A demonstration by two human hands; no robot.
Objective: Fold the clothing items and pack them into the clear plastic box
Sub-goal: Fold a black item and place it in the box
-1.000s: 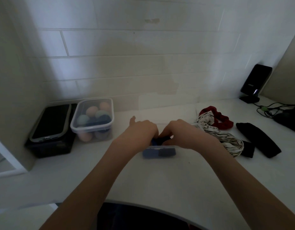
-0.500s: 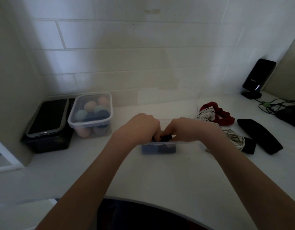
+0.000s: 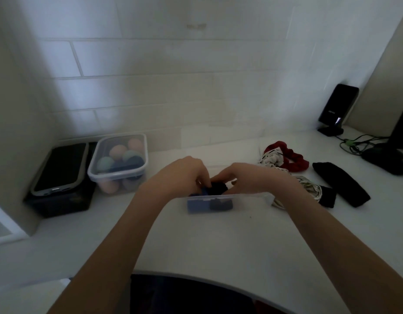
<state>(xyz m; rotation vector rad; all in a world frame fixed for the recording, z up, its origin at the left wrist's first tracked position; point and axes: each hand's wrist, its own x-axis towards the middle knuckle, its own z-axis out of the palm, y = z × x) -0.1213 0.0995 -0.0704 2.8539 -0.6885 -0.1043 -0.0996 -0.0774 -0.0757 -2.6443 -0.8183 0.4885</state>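
1. Clear plastic box (image 3: 230, 201) sits mid-worktop (image 3: 218, 241), straight ahead of the person. A blue folded item (image 3: 196, 203) and a dark folded item (image 3: 221, 203) show through its near wall, side by side at the left end.
2. Left hand (image 3: 180, 175) and right hand (image 3: 248, 177) meet over the box's left part. Both have fingers curled onto a dark piece of clothing (image 3: 217, 186) at the box's top. Whether each is gripping it or just pressing, I cannot tell.
3. Unpacked clothing lies right of the box: a striped white item (image 3: 304, 189) touching the right forearm, a red item (image 3: 291, 157) behind it, a black item (image 3: 341, 186) further right.
4. Back left by the wall: a lidded tub (image 3: 119, 162) holding pastel round things, just beside a phone (image 3: 60, 168) lying on a dark box.
5. Back right corner: a black stand-up device (image 3: 337, 109) with cables (image 3: 354, 145) next to it.
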